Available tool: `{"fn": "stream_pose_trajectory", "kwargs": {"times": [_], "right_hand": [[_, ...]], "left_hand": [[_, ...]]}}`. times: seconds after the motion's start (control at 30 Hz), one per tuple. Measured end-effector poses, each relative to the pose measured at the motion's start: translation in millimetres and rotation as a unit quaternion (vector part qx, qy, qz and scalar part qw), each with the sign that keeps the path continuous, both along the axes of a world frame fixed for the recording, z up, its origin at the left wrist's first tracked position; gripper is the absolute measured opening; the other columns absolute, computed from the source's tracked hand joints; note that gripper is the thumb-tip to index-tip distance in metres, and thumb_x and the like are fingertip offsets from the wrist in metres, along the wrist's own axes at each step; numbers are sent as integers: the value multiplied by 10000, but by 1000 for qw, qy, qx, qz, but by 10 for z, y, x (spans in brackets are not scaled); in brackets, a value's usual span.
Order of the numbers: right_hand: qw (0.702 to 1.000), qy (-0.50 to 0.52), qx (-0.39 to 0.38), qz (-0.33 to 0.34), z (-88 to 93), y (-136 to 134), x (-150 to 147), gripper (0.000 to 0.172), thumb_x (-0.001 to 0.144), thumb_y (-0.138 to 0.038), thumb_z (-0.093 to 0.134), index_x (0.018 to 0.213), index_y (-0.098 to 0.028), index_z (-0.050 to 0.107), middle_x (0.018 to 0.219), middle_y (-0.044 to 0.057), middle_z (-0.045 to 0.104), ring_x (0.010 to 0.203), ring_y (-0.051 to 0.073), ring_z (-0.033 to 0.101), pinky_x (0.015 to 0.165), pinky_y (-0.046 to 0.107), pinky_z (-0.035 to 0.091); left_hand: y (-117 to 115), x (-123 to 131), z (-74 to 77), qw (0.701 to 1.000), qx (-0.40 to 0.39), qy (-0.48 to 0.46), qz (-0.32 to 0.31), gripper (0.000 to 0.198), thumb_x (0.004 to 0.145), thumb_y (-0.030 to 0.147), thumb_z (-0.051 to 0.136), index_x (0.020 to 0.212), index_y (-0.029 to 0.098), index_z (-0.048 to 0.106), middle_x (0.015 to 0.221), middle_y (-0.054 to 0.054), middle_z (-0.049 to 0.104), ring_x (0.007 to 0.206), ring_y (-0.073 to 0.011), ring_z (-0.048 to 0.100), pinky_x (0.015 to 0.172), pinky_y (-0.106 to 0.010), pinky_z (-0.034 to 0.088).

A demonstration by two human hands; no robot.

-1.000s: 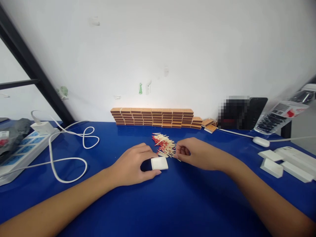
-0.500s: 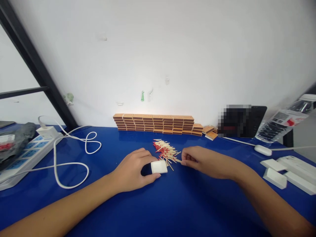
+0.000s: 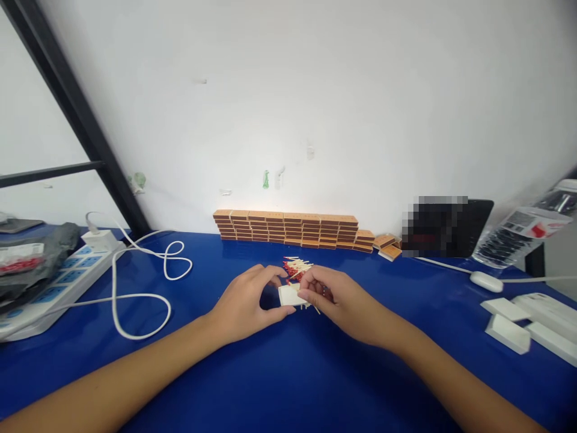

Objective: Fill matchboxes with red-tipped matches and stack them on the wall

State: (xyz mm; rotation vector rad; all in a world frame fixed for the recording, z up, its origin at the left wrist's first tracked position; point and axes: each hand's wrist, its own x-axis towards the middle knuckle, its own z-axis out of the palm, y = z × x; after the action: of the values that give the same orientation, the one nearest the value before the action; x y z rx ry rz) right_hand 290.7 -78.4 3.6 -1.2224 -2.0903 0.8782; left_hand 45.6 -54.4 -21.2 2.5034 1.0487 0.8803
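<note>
My left hand [image 3: 252, 300] curves around a small white matchbox tray [image 3: 288, 296], thumb along its front edge and fingers at its back left. Over the tray's right side is my right hand [image 3: 331, 294], thumb and fingertips pinched on a matchstick [image 3: 293, 287] whose red head points left above the tray. Just behind lies a loose pile of red-headed matches [image 3: 295, 266], partly covered by my right hand. A few match ends stick out in front of the tray, beneath my right hand.
Stacked matchboxes [image 3: 283, 228] line the wall, with a few loose ones [image 3: 388, 248] at their right end. A power strip [image 3: 67, 282] and white cable [image 3: 169, 300] lie left. On the right are a black device [image 3: 455, 228], a plastic bottle [image 3: 518, 231] and white blocks [image 3: 507, 332].
My right hand has moved left from the pile's right edge to above the tray, carrying a matchstick. My left hand stays around the tray. The view has shifted slightly.
</note>
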Motion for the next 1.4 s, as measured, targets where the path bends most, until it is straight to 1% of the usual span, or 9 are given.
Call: {"fn": "stream_pose_trajectory", "kwargs": {"times": [0.13,0.33,0.43,0.63,0.73,0.83,0.97,1.13,1.4], "right_hand": [[998,-47,36,5,-44,11,23,186,1030,-362,585,924,-221,644,857,8,624,745,154,522,676,293,408],[995,-89,42,17,11,-19,40,157,999,-293,607,865,-219,642,810,-4,615,729,149,518,657,290,387],[993,-102,53,28,34,-14,62,126,979,-259,605,878,-224,671,812,-1,616,715,148,512,645,289,385],[982,-168,67,-47,61,98,199,258,988,-397,609,816,-215,667,780,24,627,703,169,528,647,311,377],[976,-207,56,-49,60,109,231,272,951,-426,652,780,-215,665,781,32,647,699,174,542,639,314,365],[978,-201,45,-29,34,71,197,236,926,-430,687,818,-225,647,791,16,651,690,165,539,627,302,363],[978,-207,1,-14,3,26,150,142,961,-309,622,846,-224,619,829,17,662,692,159,536,616,294,366],[972,-232,-17,-9,45,31,227,175,982,-285,580,820,-223,596,829,26,658,691,167,521,615,302,367],[974,-212,28,-78,62,103,283,194,996,-363,582,876,-221,634,801,31,661,710,183,541,636,312,380]], "left_hand": [[14,4,-20,1000,7,-12,-6,591,859,406,854,1355,276,561,1097,-18,762,1066,-254,703,951,-417,561],[7,8,-36,1000,14,-13,-22,611,858,386,868,1380,275,570,1121,-16,780,1079,-262,702,971,-428,559],[6,6,-25,999,15,-2,-32,542,860,387,872,1321,249,623,1114,-25,784,1043,-256,695,939,-421,564],[32,7,-3,998,47,-9,-37,334,885,378,854,1148,223,719,1084,-43,790,987,-240,694,880,-393,562],[39,12,1,997,61,-23,-27,293,894,374,843,1120,226,729,1083,-38,790,998,-235,690,893,-390,557],[29,15,0,997,62,-35,-18,283,894,367,840,1115,229,731,1085,-24,790,994,-223,686,896,-384,554],[15,17,-6,998,50,-29,-16,288,889,381,842,1109,230,733,1066,-18,787,992,-223,683,880,-381,556],[16,20,2,998,49,-26,-15,275,903,390,827,1106,228,737,1061,-21,790,980,-224,683,882,-390,557],[16,27,9,997,61,-38,2,307,889,367,847,1143,229,747,1092,-23,792,1014,-228,691,915,-397,561]]}}
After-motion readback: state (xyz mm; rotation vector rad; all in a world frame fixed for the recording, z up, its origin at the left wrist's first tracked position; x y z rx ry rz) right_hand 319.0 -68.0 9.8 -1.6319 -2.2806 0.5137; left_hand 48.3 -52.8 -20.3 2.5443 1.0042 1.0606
